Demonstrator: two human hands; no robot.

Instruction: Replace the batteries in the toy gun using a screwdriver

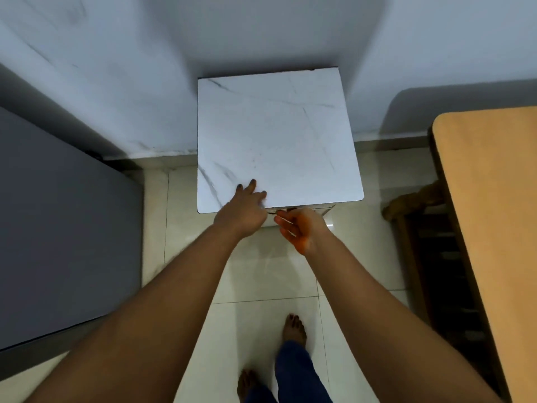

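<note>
Evidently the left hand (242, 212) is laid flat and empty on the near edge of the marble-patterned tabletop (279, 132), probably to steady it. The right hand (299, 226) is curled loosely, empty, just beneath that edge, perhaps towards a drawer; no toy gun or screwdriver is seen.

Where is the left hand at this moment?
In the head view the left hand rests on the near-left edge of the white marble-patterned tabletop, just left of the right hand, which is below that edge.

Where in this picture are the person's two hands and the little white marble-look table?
left hand (242, 212), head view, back of the hand.
right hand (300, 228), head view, open palm.
white table (279, 126), head view, bare middle of its top.
</note>
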